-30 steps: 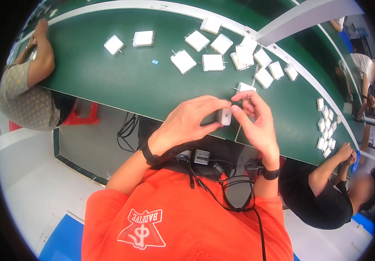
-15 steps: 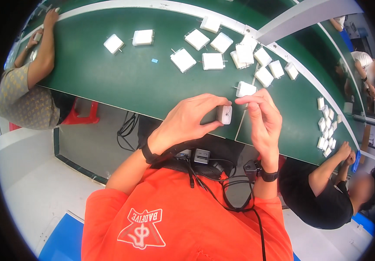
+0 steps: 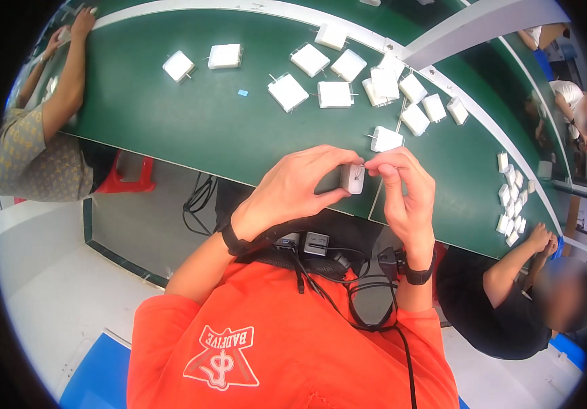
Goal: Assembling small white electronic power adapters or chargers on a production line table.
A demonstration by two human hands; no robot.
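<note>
My left hand (image 3: 293, 180) grips a small white plug-like block (image 3: 352, 181) by its sides, between thumb and forefinger, above the front edge of the green table. Short thin dark wires or pins show on the block's end face. Close by on the right, my right hand (image 3: 408, 194) is closed in a pinch, its fingertips almost at the block's upper corner. Anything between those fingertips is too small to make out. Just beyond the right fingers lies another white block (image 3: 386, 139) with thin metal pins.
Several similar white blocks (image 3: 335, 95) lie scattered over the far part of the green table (image 3: 171, 123). A small blue piece (image 3: 243, 93) rests there too. Smaller white blocks (image 3: 510, 194) cluster at right, near a co-worker's hands (image 3: 543, 238). Another co-worker's arm (image 3: 68, 82) reaches in at left.
My right hand has moved slightly left, bringing its fingertips closer to the held block, and its fingers have drawn together. My left hand and the block have barely moved.
</note>
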